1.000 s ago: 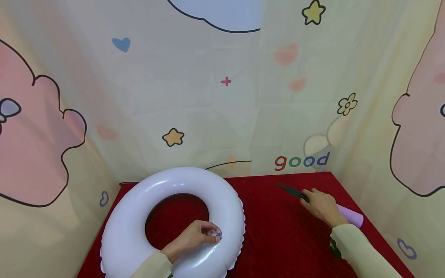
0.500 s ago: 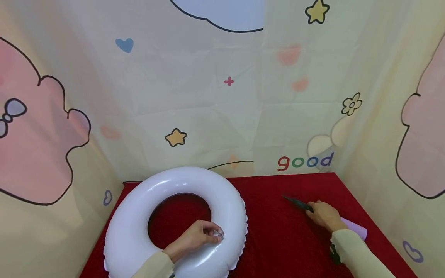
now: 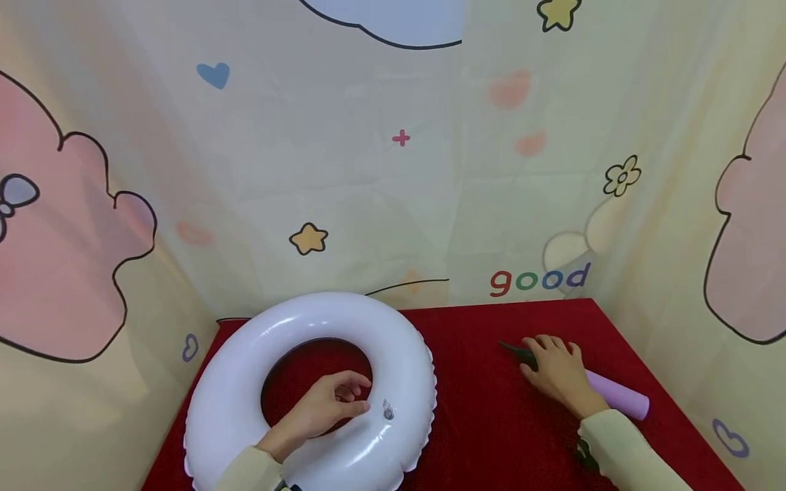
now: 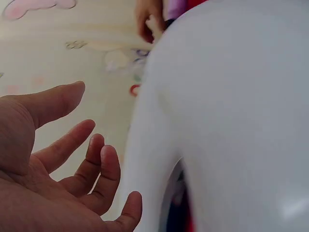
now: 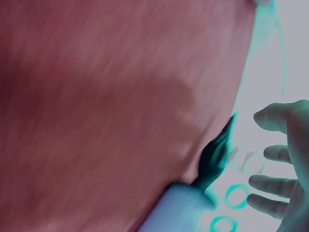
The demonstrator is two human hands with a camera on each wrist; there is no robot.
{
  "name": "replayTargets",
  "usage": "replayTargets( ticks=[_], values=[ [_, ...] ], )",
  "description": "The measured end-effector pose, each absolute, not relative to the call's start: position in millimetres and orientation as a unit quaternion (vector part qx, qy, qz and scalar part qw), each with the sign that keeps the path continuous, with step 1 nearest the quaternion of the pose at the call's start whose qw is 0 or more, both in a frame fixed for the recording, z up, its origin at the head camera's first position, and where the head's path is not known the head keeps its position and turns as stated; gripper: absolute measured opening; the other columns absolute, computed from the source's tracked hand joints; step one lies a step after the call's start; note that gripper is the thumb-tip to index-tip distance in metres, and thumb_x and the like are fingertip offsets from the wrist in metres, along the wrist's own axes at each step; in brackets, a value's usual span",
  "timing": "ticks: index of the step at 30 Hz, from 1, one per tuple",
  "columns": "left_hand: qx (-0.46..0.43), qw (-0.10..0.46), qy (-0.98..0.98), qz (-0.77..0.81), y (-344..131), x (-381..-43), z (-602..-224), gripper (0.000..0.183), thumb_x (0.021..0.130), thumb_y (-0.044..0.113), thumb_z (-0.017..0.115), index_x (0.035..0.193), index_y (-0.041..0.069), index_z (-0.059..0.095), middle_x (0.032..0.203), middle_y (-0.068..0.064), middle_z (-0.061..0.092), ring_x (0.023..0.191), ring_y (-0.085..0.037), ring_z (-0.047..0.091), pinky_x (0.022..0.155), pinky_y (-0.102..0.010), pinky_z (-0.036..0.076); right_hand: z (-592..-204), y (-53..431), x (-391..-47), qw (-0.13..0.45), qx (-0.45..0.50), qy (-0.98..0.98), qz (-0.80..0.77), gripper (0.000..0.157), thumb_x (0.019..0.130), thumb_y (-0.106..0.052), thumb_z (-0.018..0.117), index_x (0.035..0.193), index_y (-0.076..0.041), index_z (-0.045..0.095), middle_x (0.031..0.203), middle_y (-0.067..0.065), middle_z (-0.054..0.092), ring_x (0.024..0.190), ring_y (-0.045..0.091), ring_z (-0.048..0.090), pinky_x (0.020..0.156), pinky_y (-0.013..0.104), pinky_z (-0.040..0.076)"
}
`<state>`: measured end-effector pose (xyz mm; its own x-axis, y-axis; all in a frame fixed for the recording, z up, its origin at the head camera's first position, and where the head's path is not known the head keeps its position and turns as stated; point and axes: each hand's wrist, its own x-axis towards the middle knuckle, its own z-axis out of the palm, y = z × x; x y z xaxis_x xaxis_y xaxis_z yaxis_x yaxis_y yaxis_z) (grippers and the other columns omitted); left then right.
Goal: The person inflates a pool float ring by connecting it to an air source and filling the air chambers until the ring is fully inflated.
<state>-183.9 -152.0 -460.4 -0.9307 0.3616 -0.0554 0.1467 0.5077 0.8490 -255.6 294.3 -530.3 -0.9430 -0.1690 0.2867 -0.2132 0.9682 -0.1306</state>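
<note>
A white inflatable swim ring lies at the left, with a small clear valve standing on its right side. My left hand hovers over the ring's hole and inner edge, just left of the valve, its fingers loosely bent and holding nothing. In the left wrist view the bare fingers show beside the ring's white wall. Over at the right lies a lilac cylinder with a dark tapered tip, which looks like a hand pump. My right hand is over the tip's rear part, fingers spread and hiding where it joins the cylinder.
A red cloth covers the table under everything. Printed fabric walls enclose the back and both sides. The far side of the swim ring reaches close to the back wall.
My left hand has let go of the valve and drawn back to the left. The right hand has lowered the lilac cylinder onto the cloth and loosened its fingers from it.
</note>
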Motion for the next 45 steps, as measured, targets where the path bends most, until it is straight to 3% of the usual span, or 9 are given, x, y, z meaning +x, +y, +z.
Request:
replayTargets(
  ticks=[8,12,17,23,26,31,36,45],
  values=[
    [0.056,0.072,0.855,0.511,-195,-180,-447,0.034,0.080,0.027,0.072,0.111,0.018,0.061,0.105,-0.008,0.060,0.090,-0.017,0.056,0.076,-0.027,0.048,-511,230,-241,0.176,0.144,-0.966,0.124,0.049,0.083,-0.035,0.065,0.127,-0.017,0.053,0.126,0.011,0.055,0.117,0.032,0.051,0.091,0.056,0.040],
    [0.057,0.078,0.848,0.521,-193,-177,-449,0.033,0.080,0.027,0.071,0.111,0.018,0.062,0.102,-0.006,0.061,0.092,-0.017,0.059,0.079,-0.028,0.048,-503,194,-225,0.187,0.165,-0.946,0.209,0.039,0.082,-0.031,0.068,0.118,-0.019,0.059,0.117,0.003,0.060,0.110,0.023,0.056,0.087,0.045,0.049],
    [0.097,0.096,0.843,0.520,-174,-178,-452,0.029,0.081,0.029,0.071,0.107,0.017,0.066,0.098,-0.003,0.066,0.090,-0.014,0.062,0.078,-0.027,0.049,-490,145,-200,0.181,0.185,-0.911,0.321,0.031,0.080,-0.028,0.071,0.110,-0.024,0.062,0.109,-0.011,0.061,0.103,0.009,0.056,0.086,0.034,0.051],
    [0.168,0.131,0.856,0.471,-150,-186,-459,0.025,0.077,0.020,0.074,0.102,0.015,0.068,0.078,-0.001,0.057,0.068,-0.010,0.051,0.057,-0.019,0.042,-481,105,-180,0.119,0.197,-0.867,0.442,0.017,0.082,-0.026,0.070,0.097,-0.023,0.065,0.094,-0.014,0.063,0.083,0.008,0.057,0.070,0.023,0.049],
    [0.177,0.140,0.864,0.450,-142,-190,-464,0.025,0.075,0.019,0.075,0.099,0.014,0.069,0.073,0.001,0.049,0.065,-0.008,0.044,0.055,-0.018,0.037,-481,94,-178,0.063,0.182,-0.855,0.482,0.008,0.084,-0.031,0.068,0.088,-0.026,0.064,0.083,-0.013,0.063,0.076,0.005,0.056,0.064,0.022,0.048],
    [0.176,0.157,0.865,0.442,-135,-193,-471,0.023,0.073,0.020,0.077,0.095,0.015,0.070,0.070,0.002,0.045,0.064,-0.008,0.041,0.053,-0.019,0.034,-483,84,-179,-0.010,0.161,-0.846,0.508,0.017,0.085,-0.039,0.064,0.083,-0.022,0.067,0.077,-0.006,0.066,0.071,0.007,0.056,0.059,0.022,0.048],
    [0.177,0.169,0.861,0.445,-132,-194,-475,0.022,0.072,0.020,0.078,0.093,0.016,0.070,0.068,0.003,0.046,0.063,-0.008,0.041,0.052,-0.019,0.034,-483,76,-183,-0.038,0.157,-0.854,0.494,0.025,0.084,-0.043,0.064,0.079,-0.019,0.070,0.071,-0.005,0.065,0.067,0.006,0.052,0.056,0.023,0.045],
    [0.190,0.164,0.856,0.451,-125,-195,-481,0.020,0.073,0.020,0.077,0.090,0.013,0.068,0.067,0.004,0.048,0.064,-0.006,0.044,0.055,-0.017,0.036,-481,68,-186,-0.043,0.161,-0.863,0.476,0.023,0.082,-0.040,0.067,0.073,-0.019,0.069,0.068,-0.007,0.065,0.066,0.006,0.052,0.057,0.022,0.044]
  ],
)
